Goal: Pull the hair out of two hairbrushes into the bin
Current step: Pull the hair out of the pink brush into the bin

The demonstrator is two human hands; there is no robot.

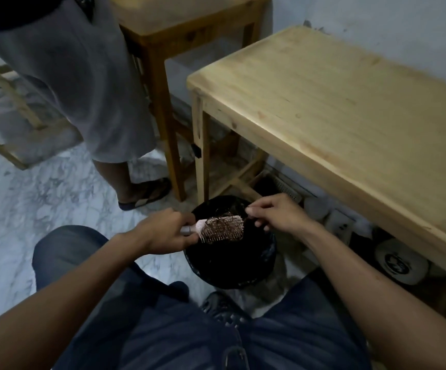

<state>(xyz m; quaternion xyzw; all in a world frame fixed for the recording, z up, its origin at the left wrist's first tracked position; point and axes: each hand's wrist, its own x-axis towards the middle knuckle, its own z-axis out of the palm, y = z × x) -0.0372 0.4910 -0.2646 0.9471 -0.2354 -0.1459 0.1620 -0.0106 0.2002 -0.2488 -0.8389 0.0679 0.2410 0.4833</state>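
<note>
My left hand (163,231) grips the handle of a pale pink hairbrush (223,228), holding it level over a black-lined bin (256,271) on the floor. A tangle of brown hair (222,221) sits in the bristles. My right hand (275,210) hovers at the brush's far end, thumb and forefinger pinched together; whether thin strands are between them is too fine to tell. Only one hairbrush is in view.
A light wooden table (336,102) stands to the right, with white round objects (400,265) and a power strip (342,225) beneath it. A taller wooden stool (184,30) is behind the bin. Another person's leg in grey shorts (96,89) stands at left on the marble floor.
</note>
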